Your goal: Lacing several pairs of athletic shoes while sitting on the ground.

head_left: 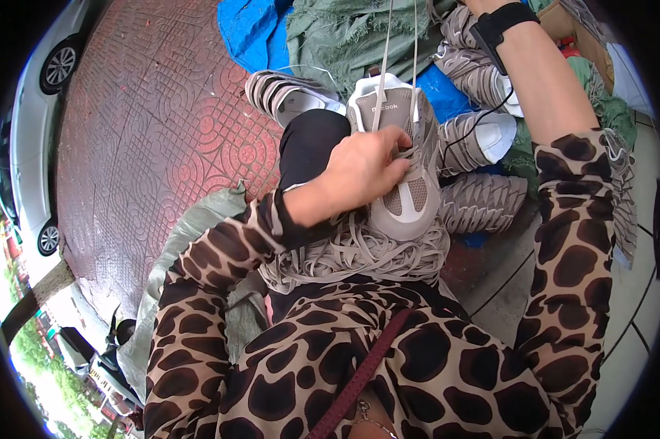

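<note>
A beige-grey sneaker [409,192] with a white-trimmed toe lies on my lap, its toe toward me. My left hand [366,167] lies over its lacing, fingers curled onto the upper, thumb near the toe side. Two pale shoelace ends [385,55] run straight from the sneaker up past the top edge. My right hand [484,6] is stretched far up at the top right, with a black band on the wrist. Its fingers are cut off by the frame, so what they hold is hidden. Beneath the sneaker is a tangled heap of loose beige laces [345,252].
Stacked shoe uppers [484,201] lie to the right, with more [480,139] beyond them. Another striped stack [290,95] sits at the left on red paving [162,132]. Green sacking [337,33] and blue sheeting [253,33] lie ahead. A silver car [34,146] stands far left.
</note>
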`<state>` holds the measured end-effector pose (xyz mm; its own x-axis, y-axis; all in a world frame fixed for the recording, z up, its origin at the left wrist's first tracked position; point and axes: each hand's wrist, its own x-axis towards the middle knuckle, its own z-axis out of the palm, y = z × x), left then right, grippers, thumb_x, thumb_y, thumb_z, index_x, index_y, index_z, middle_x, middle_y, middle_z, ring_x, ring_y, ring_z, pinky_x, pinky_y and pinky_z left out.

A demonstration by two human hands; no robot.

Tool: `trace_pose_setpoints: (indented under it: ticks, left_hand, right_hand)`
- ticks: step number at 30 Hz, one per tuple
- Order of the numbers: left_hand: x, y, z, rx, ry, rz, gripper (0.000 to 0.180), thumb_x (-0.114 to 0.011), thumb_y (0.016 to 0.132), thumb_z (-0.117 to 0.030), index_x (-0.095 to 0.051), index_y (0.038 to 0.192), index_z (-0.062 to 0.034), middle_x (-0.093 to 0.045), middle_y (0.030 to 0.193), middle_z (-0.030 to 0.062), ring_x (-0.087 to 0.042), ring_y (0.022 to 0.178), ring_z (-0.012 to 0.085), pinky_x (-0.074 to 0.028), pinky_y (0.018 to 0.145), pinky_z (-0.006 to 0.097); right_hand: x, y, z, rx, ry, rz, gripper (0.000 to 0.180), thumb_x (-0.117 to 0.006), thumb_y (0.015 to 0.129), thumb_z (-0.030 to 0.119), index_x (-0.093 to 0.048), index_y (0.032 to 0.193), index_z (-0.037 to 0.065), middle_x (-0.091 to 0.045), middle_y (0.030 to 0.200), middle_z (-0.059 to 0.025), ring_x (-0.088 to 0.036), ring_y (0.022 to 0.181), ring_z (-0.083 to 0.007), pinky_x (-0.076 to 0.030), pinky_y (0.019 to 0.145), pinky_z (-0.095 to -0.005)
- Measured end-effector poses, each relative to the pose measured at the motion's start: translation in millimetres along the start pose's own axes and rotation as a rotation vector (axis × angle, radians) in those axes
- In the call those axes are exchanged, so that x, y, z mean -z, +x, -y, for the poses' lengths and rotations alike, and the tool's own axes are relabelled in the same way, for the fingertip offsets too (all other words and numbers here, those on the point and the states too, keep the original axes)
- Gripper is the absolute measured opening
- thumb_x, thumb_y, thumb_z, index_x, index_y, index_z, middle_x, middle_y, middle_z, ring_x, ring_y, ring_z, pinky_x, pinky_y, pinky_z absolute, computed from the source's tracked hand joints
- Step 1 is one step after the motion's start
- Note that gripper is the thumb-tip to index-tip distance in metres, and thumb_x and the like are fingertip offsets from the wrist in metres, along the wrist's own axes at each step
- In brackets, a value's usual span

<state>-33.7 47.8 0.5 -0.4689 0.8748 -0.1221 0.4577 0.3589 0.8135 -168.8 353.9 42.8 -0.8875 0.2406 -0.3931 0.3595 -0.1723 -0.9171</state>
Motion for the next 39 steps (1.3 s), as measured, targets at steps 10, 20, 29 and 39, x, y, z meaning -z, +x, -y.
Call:
trace_pose_setpoints:
  ticks: [10, 20, 29, 39]
  left_hand:
    - [9.3, 16.8, 8.4, -0.095, 0.157, 0.266, 0.020, -0.064, 0.075, -0.017, -0.062, 0.092, -0.0074, -0.063, 0.069, 0.0116, -0.064, 0.066, 0.0280, -0.049, 0.059, 0.039]
    - [45.8, -20.3, -3.9, -0.052, 0.206, 0.086, 0.017, -0.061, 0.081, -0.023, -0.062, 0.096, -0.0147, -0.062, 0.066, 0.0122, -0.063, 0.064, 0.0329, -0.050, 0.056, 0.044]
    - [2.0, -52.9, 7.6, -0.249, 0.197, 0.290, 0.042, -0.062, 0.083, -0.024, -0.054, 0.121, -0.0090, -0.064, 0.074, 0.0123, -0.063, 0.069, 0.0313, -0.050, 0.060, 0.042]
    - [66.5, 42.8, 7.1, -0.204, -0.824, 0.095, 0.037, -0.043, 0.097, -0.031, -0.064, 0.091, -0.0018, -0.063, 0.101, 0.0094, -0.057, 0.097, 0.0210, -0.039, 0.094, 0.034]
  right_hand:
    - [-15.7, -34.1, 7.1, 0.092, 0.052, -0.026, 0.020, -0.045, 0.093, 0.017, -0.056, 0.094, 0.001, -0.064, 0.080, -0.0096, -0.052, 0.052, -0.0079, -0.040, 0.040, -0.0188]
    - [1.1, -42.5, 17.0, 0.080, 0.015, 0.061, 0.024, -0.043, 0.095, 0.021, -0.055, 0.097, 0.001, -0.065, 0.084, -0.0122, -0.046, 0.047, -0.0069, -0.037, 0.038, -0.0196]
    - [-18.2, -11.2, 17.1, 0.158, -0.060, -0.074, 0.025, -0.037, 0.097, 0.018, -0.053, 0.096, 0.000, -0.065, 0.085, -0.0144, -0.045, 0.048, -0.0083, -0.035, 0.038, -0.0201]
    - [-115.1, -105.3, 65.6, 0.151, -0.368, 0.448, 0.033, -0.048, 0.095, 0.031, -0.059, 0.097, 0.000, -0.065, 0.080, -0.0098, -0.058, 0.058, -0.0126, -0.045, 0.048, -0.0223]
